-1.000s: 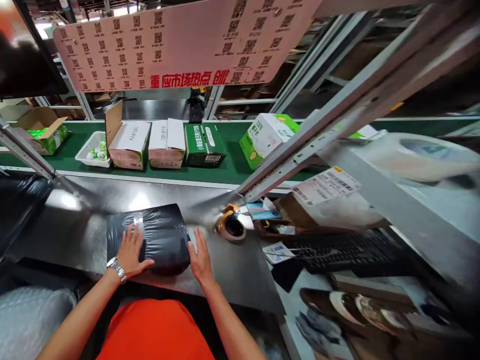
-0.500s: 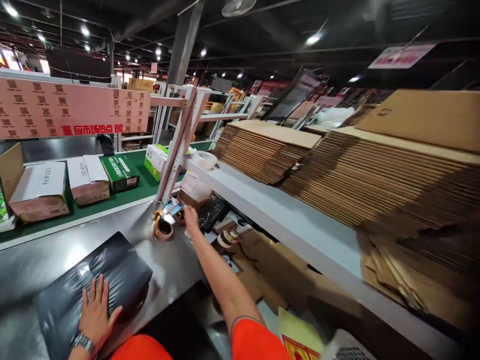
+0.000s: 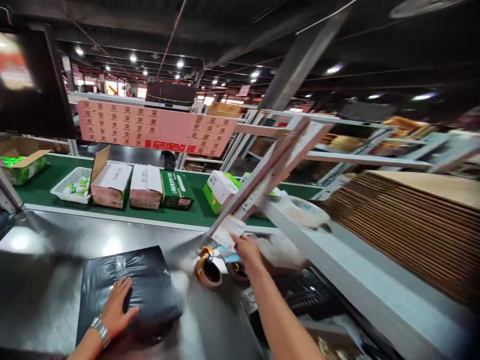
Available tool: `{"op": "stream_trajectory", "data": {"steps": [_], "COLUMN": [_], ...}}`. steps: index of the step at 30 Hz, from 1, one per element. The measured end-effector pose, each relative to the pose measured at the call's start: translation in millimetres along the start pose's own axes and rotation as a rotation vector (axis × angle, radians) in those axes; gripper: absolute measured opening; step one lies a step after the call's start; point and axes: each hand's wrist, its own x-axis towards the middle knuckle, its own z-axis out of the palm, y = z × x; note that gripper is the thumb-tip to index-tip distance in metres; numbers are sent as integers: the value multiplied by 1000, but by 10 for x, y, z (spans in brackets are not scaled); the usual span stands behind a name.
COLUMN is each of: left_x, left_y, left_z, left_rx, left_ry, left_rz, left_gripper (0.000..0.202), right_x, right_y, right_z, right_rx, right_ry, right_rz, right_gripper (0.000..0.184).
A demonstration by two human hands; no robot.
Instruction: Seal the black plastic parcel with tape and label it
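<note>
The black wrapped parcel (image 3: 127,292) lies flat on the steel counter (image 3: 56,250). The left hand (image 3: 118,307) rests open-palmed on it. The right hand (image 3: 245,248) pinches a white label (image 3: 228,231) above the tape dispenser (image 3: 208,270).

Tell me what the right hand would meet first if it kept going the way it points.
The right hand already pinches a white label; straight beyond lies the slanted metal frame post, probably first, though depth is unclear.

dark ceiling (image 3: 232,30) with spot lights — green conveyor (image 3: 187,212), steel table (image 3: 56,250), grey shelf (image 3: 348,280).
</note>
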Motion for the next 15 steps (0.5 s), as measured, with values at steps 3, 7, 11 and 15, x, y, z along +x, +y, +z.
{"op": "stream_trajectory", "data": {"steps": [3, 7, 11, 15], "left_x": [15, 72, 72, -13], "left_y": [425, 976, 1136, 1038], "left_z": [-126, -359, -560, -657], "left_rx": [-419, -877, -1069, -1089], "left_ry": [57, 39, 113, 140], "left_rz": [-188, -314, -400, -460], "left_gripper": [82, 86, 71, 68], "right_x": [-763, -1925, -2562, -2801], "right_y": [349, 684, 817, 892], "right_z": [402, 868, 1073, 1081], "right_rx": [-104, -316, -415, -438], "right_ry": [-320, -784, -826, -831], "right_rz": [-28, -624, -854, -858], "right_gripper": [31, 18, 24, 21]}}
